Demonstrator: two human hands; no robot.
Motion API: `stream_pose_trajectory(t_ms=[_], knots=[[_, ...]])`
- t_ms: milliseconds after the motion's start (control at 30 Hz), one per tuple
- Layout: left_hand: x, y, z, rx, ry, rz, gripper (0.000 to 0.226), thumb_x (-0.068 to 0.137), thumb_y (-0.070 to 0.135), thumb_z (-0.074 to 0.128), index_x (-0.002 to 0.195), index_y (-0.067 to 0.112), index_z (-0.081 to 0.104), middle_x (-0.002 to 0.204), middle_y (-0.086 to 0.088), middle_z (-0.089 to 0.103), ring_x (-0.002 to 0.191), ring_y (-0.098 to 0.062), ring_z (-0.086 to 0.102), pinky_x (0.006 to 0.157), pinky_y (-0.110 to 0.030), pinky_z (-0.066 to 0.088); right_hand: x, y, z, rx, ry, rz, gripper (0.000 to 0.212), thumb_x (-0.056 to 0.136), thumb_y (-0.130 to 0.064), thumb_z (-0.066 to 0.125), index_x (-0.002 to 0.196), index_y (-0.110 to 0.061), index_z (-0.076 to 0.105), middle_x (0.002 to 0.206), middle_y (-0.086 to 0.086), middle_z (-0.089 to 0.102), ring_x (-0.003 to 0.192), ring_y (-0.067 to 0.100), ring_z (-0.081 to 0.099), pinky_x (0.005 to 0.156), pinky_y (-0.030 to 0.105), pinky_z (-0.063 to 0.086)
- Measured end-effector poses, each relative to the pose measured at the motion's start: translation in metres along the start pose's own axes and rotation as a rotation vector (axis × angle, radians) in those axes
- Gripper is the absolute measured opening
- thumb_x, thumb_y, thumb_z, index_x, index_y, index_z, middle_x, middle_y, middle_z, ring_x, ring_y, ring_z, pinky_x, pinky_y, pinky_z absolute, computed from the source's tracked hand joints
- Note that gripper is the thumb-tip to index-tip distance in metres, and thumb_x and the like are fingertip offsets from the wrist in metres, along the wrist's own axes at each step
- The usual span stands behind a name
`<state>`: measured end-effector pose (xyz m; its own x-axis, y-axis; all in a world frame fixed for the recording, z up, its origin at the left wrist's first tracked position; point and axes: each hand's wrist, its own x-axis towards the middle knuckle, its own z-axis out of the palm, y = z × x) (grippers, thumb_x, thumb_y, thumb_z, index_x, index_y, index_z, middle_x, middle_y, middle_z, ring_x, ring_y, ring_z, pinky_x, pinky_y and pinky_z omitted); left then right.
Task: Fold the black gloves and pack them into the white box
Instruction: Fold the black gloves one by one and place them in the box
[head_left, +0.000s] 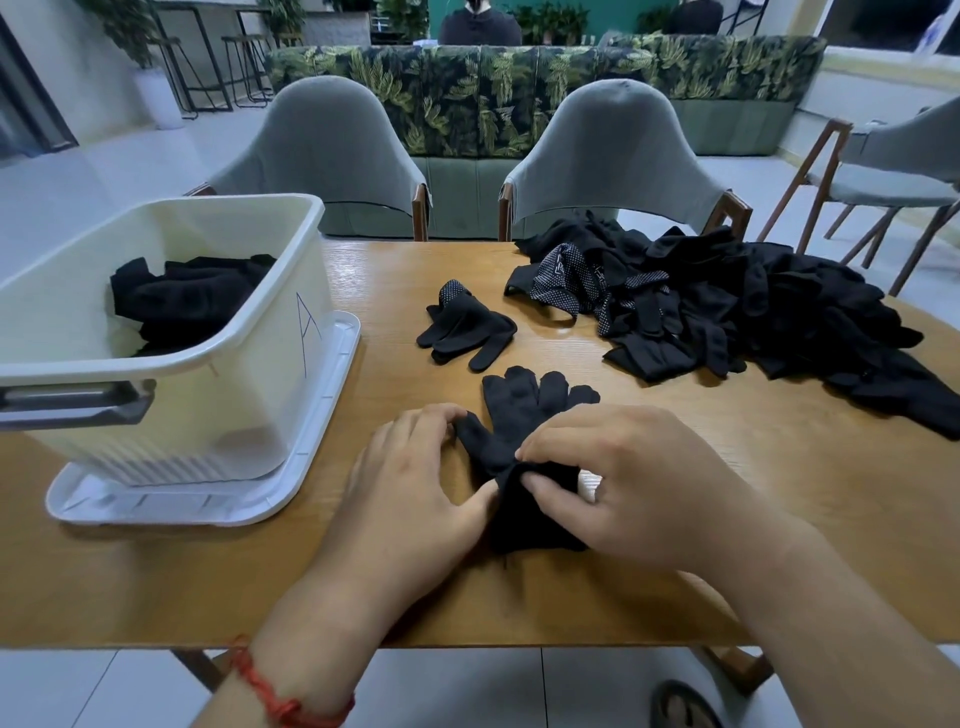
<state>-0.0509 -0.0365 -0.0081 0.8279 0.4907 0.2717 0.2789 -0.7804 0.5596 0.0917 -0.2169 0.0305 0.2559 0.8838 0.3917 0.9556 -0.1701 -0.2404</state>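
Left hand (415, 478) and right hand (639, 478) both pinch one black knit glove (524, 410) mid-fold on the wooden table (779, 519). Few folded gloves (192, 296) already in the white plastic box (249, 374), big loose pile (753, 312) left to do.

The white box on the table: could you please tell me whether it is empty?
No, several black gloves lie piled inside the box.
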Motion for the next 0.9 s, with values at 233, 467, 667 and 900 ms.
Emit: stream_pose_trajectory(t_ms=[233, 467, 667, 900], knots=[[-0.0003, 0.0008, -0.0006, 0.069, -0.038, 0.000, 0.056, 0.091, 0.061, 0.065, 0.143, 0.047, 0.048, 0.133, 0.029, 0.041, 0.132, 0.000, 0.035, 0.107, -0.023, 0.029, 0.0011, -0.0003, 0.0005, 0.037, -0.136, 0.035, 0.030, 0.100, -0.048, 0.054, 0.112, -0.034, 0.077, 0.110, -0.022, 0.074, 0.106, 0.003, 0.067, 0.084, 0.035, 0.058], [-0.0001, 0.0042, -0.0034, 0.065, -0.054, 0.018, 0.064, 0.092, 0.061, 0.063, 0.151, 0.044, 0.043, 0.146, 0.030, 0.042, 0.140, 0.001, 0.032, 0.117, -0.026, 0.027, 0.0022, -0.0001, -0.0008, 0.037, -0.125, 0.061, 0.029, 0.101, -0.046, 0.053, 0.112, -0.033, 0.077, 0.103, -0.020, 0.075, 0.099, 0.004, 0.067, 0.082, 0.034, 0.056], [0.0007, 0.0043, -0.0055, 0.059, -0.077, 0.010, 0.063, 0.092, 0.061, 0.060, 0.149, 0.043, 0.044, 0.144, 0.029, 0.043, 0.138, 0.000, 0.033, 0.108, -0.022, 0.025, 0.0009, -0.0012, -0.0046, 0.036, -0.142, 0.051, 0.029, 0.099, -0.047, 0.056, 0.113, -0.035, 0.078, 0.106, -0.021, 0.075, 0.102, 0.002, 0.068, 0.083, 0.034, 0.058], [-0.0001, 0.0026, -0.0048, 0.055, -0.096, 0.028, 0.057, 0.090, 0.058, 0.059, 0.145, 0.044, 0.047, 0.139, 0.029, 0.044, 0.135, 0.002, 0.035, 0.110, -0.023, 0.027, 0.0021, -0.0032, -0.0042, 0.026, -0.176, 0.058, 0.034, 0.098, -0.054, 0.053, 0.112, -0.036, 0.077, 0.107, -0.022, 0.075, 0.104, 0.002, 0.067, 0.084, 0.034, 0.057]])
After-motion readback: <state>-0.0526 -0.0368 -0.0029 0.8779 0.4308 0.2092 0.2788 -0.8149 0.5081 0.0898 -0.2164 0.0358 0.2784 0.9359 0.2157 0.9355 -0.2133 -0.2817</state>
